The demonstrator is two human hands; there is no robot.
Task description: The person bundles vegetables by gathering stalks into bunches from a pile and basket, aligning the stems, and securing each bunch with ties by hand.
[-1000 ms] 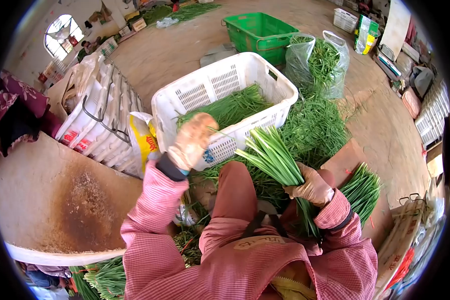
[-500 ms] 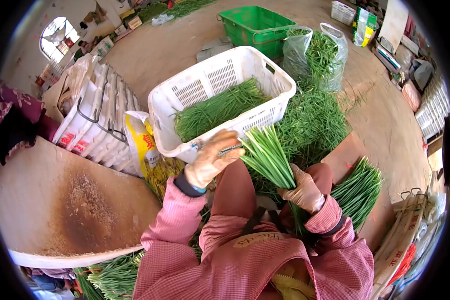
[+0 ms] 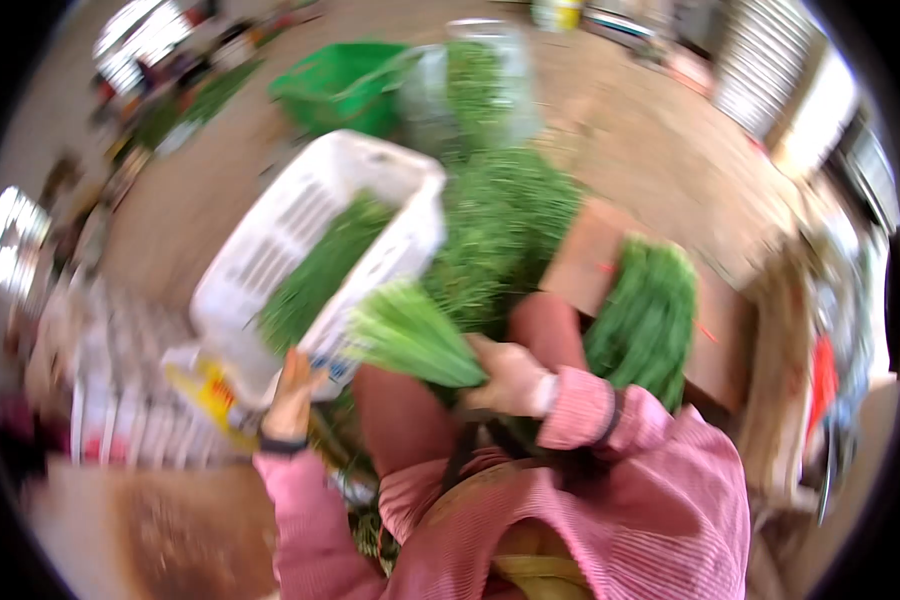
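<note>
My right hand [image 3: 512,376] is closed around a bunch of chives [image 3: 410,335], whose pale ends point up and left over my thigh. My left hand [image 3: 292,398], blurred, is raised with its fingers extended and the thumb apart, close to the near corner of a white plastic crate [image 3: 232,240]. Loose chives [image 3: 325,270] lie inside that crate. Beside my right knee, a thick pile of chives [image 3: 645,315] rests on a brown board [image 3: 582,248].
A large heap of loose greens [image 3: 510,215] lies right of the crate. Behind it stand a clear bag [image 3: 515,85] of greens and a green tub [image 3: 340,95]. A yellow-and-white sack [image 3: 210,390] and stacked white crates [image 3: 140,400] are left; a stained tabletop [image 3: 80,520] is lower left.
The view has swung to the right and is blurred. My left hand has moved away from the bunch's pale ends and down toward the crate corner. The right hand still holds the bunch, now tilted further left.
</note>
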